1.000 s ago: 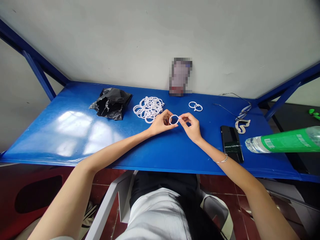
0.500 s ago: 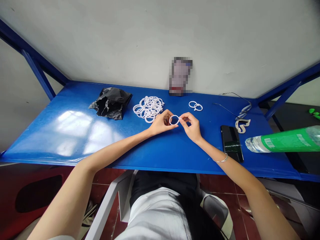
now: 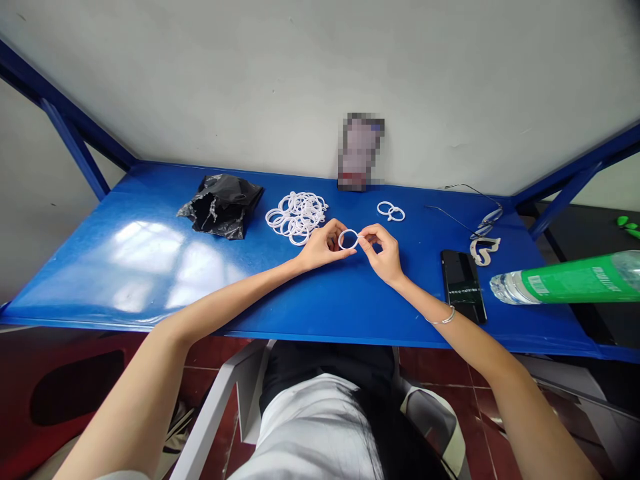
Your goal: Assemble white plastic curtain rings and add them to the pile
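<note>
Between my hands, just above the blue table (image 3: 310,300), is a single white plastic ring (image 3: 341,231). My left hand (image 3: 325,245) grips its left side, thumb along the lower edge and fingers behind. At the ring's right side, my right hand (image 3: 382,253) pinches the edge between thumb and forefinger; any small part there is hidden by the fingertips. A heap of similar white rings (image 3: 296,217) lies just beyond my left hand. Two more white rings (image 3: 391,211), overlapping, rest beyond my right hand.
A crumpled black plastic bag (image 3: 235,203) lies left of the heap. Against the wall leans a blurred upright object (image 3: 360,153). On the right are eyeglasses (image 3: 487,220), a pale curved piece (image 3: 484,252), a black phone (image 3: 463,287) and a green-labelled bottle (image 3: 575,279).
</note>
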`<state>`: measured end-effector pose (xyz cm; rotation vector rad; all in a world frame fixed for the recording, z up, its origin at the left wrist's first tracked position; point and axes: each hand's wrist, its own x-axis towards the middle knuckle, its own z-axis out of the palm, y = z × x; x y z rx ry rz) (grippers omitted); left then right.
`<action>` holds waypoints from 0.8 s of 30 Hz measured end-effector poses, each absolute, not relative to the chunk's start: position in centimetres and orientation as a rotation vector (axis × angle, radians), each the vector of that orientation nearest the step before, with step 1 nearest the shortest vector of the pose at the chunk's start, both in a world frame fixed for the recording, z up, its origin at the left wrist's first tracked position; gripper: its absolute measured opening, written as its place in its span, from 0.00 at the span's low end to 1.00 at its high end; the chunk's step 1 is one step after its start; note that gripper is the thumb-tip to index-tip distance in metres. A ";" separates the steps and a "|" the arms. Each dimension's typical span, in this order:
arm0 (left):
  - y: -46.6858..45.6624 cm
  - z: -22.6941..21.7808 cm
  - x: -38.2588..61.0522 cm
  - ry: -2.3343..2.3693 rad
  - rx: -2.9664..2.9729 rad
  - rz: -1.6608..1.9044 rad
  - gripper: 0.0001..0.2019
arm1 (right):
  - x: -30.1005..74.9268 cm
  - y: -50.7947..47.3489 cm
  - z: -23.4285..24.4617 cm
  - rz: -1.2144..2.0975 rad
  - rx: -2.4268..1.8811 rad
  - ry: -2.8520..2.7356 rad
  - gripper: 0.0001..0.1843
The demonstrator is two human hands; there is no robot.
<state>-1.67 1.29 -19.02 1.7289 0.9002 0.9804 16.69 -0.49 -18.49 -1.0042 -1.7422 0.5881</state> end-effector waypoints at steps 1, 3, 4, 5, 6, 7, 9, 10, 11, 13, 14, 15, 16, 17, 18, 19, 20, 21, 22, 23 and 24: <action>1.3 -19.0 -1.7 0.898 1.729 0.984 0.24 | 16.7 -0.5 -18.5 0.584 -0.998 -1.742 0.07; 1.3 -19.1 -1.6 0.894 1.729 0.989 0.24 | 16.7 -0.5 -18.5 0.577 -0.991 -1.743 0.06; 1.3 -19.1 -1.6 0.894 1.728 0.990 0.24 | 16.6 -0.5 -18.5 0.572 -0.991 -1.744 0.06; 1.3 -19.1 -1.6 0.893 1.729 0.992 0.24 | 16.6 -0.5 -18.5 0.568 -0.991 -1.747 0.06; 1.3 -19.1 -1.6 0.893 1.731 0.994 0.24 | 16.7 -0.5 -18.5 0.562 -0.992 -1.749 0.06; 1.2 -19.1 -1.6 0.893 1.735 0.998 0.25 | 16.7 -0.5 -18.5 0.555 -0.992 -1.752 0.07; 1.2 -19.1 -1.6 0.893 1.748 1.007 0.25 | 16.7 -0.6 -18.5 0.535 -0.986 -1.761 0.07; 1.2 -19.2 -1.6 0.892 1.756 1.011 0.25 | 16.7 -0.6 -18.5 0.523 -0.976 -1.766 0.07; 1.2 -19.2 -1.6 0.894 1.764 1.015 0.25 | 16.8 -0.6 -18.5 0.510 -0.964 -1.770 0.06; 1.1 -19.2 -1.6 0.897 1.781 1.024 0.25 | 16.8 -0.7 -18.5 0.480 -0.937 -1.781 0.05; 1.1 -19.2 -1.6 0.898 1.790 1.029 0.25 | 16.8 -0.7 -18.5 0.462 -0.928 -1.789 0.05; 1.1 -19.2 -1.6 0.899 1.799 1.034 0.25 | 16.8 -0.7 -18.6 0.442 -0.921 -1.798 0.04; 1.1 -19.2 -1.6 0.898 1.808 1.038 0.25 | 16.8 -0.7 -18.6 0.421 -0.917 -1.807 0.04; 1.1 -19.3 -1.6 0.897 1.818 1.039 0.25 | 16.8 -0.7 -18.5 0.403 -0.914 -1.816 0.04; 1.1 -19.3 -1.6 0.897 1.827 1.039 0.25 | 16.9 -0.8 -18.5 0.387 -0.910 -1.825 0.04; 1.1 -19.3 -1.6 0.898 1.835 1.037 0.25 | 16.9 -0.8 -18.5 0.376 -0.907 -1.834 0.03; 1.1 -19.3 -1.7 0.898 1.843 1.035 0.25 | 16.9 -0.8 -18.5 0.367 -0.902 -1.841 0.03; 1.1 -19.4 -1.7 0.897 1.849 1.035 0.25 | 16.9 -0.9 -18.4 0.361 -0.900 -1.845 0.03; 1.1 -19.4 -1.7 0.895 1.853 1.037 0.25 | 16.9 -0.9 -18.4 0.356 -0.898 -1.848 0.03; 1.1 -19.4 -1.7 0.893 1.855 1.038 0.25 | 16.9 -0.9 -18.4 0.353 -0.896 -1.847 0.03; 1.1 -19.4 -1.7 0.894 1.854 1.041 0.25 | 16.9 -0.9 -18.3 0.352 -0.894 -1.845 0.03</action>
